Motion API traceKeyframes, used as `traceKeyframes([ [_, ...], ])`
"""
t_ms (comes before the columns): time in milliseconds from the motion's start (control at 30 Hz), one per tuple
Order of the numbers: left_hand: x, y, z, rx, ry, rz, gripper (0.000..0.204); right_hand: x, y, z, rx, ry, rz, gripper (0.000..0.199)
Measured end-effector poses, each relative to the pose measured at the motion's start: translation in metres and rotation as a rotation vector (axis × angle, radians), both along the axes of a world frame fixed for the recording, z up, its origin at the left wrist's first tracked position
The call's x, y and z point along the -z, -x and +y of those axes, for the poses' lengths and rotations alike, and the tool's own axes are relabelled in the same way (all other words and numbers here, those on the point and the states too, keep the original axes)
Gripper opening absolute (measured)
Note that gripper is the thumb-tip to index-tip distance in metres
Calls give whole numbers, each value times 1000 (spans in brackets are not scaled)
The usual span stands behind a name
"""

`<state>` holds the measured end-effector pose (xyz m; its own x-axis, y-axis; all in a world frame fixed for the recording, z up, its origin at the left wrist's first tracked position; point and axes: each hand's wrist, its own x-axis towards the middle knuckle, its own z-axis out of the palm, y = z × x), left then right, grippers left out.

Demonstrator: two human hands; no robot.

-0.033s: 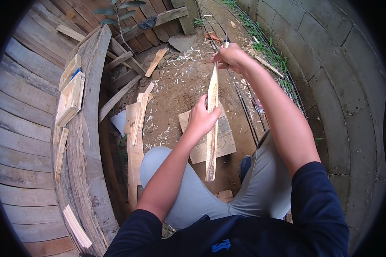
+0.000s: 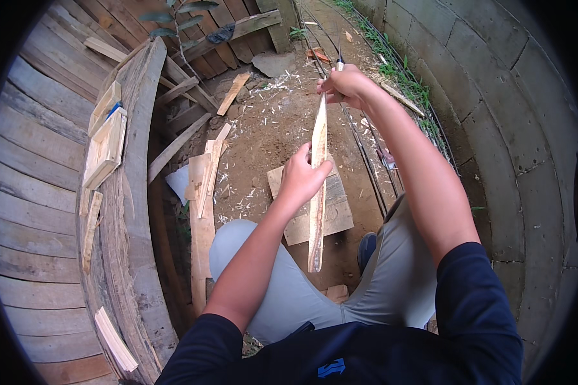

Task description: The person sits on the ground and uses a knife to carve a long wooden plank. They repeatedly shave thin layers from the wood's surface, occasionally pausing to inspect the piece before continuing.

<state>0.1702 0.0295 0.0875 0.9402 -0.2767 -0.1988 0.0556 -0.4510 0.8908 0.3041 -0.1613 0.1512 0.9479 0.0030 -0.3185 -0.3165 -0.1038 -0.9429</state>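
A pale, tapered wood strip (image 2: pixel 318 192) hangs upright over the ground between my knees. Its narrow tip points away from me, and its wide lower end shows rough brown grain. My left hand (image 2: pixel 306 174) is closed around the strip's middle, thumb across its face. At the far tip, my right hand (image 2: pixel 345 86) is closed with fingertips touching the strip. A slim knife (image 2: pixel 340 59) juts up out of the right fist, its thin blade pointing away; the handle is mostly hidden by the fingers. Below the strip lies a wooden board (image 2: pixel 337 215) on the dirt.
On the left, a thick plank bench (image 2: pixel 125 212) carries a small wooden box frame (image 2: pixel 106 147) and loose sticks (image 2: pixel 115 340). Offcut boards (image 2: pixel 202 224) lie beside my left knee. Shavings (image 2: pixel 282 86) litter the dirt. A block wall (image 2: pixel 494 96) curves along the right, past dark rods (image 2: pixel 365 170).
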Motion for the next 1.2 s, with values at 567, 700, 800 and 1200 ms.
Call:
traceKeyframes([
  [567, -19, 8, -5, 12, 233, 107, 41, -1, -2, -6, 80, -333, -35, 54],
  [700, -19, 2, 0, 102, 431, 184, 40, -6, -1, -12, 35, -329, -48, 23],
  [800, -23, 0, 1, 119, 573, 264, 39, -9, -3, -24, 7, -416, -31, 22],
  [1200, -15, -8, 6, 101, 592, 321, 38, -18, -6, -48, 56, -589, -106, 14],
])
